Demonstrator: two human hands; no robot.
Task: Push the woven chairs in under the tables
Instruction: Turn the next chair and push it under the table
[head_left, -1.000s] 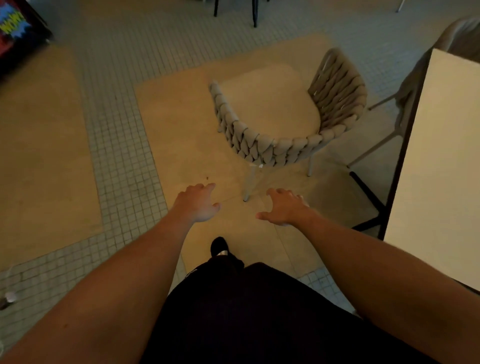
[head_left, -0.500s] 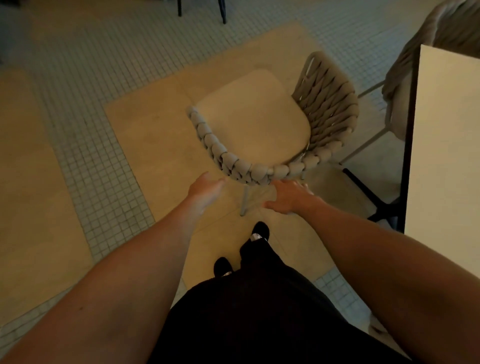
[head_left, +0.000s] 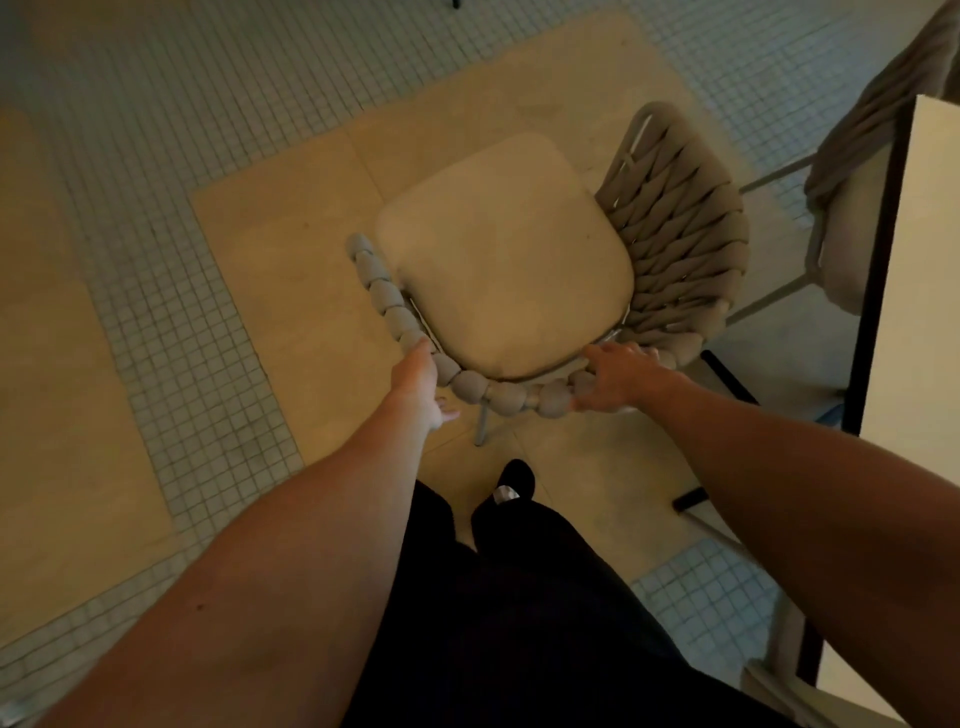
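Observation:
A beige woven chair (head_left: 509, 270) with a padded seat stands on the floor in front of me, its open front facing away and to the left. Its rope-wound back rim curves toward me. My left hand (head_left: 422, 385) holds the left part of that rim from outside, fingers curled under it. My right hand (head_left: 615, 378) grips the right part of the rim, fingers over the top and thumb below. A white-topped table (head_left: 930, 322) with a black frame stands at the right, beside the chair.
A second woven chair (head_left: 878, 119) sits tucked at the table's far end. The table's black foot (head_left: 727, 375) lies on the floor just right of the held chair. Mosaic tile and tan floor panels spread to the left. My legs and shoes stand behind the chair.
I have stepped closer to the chair. Both hands have gone from hovering short of the back rim to taking hold of it.

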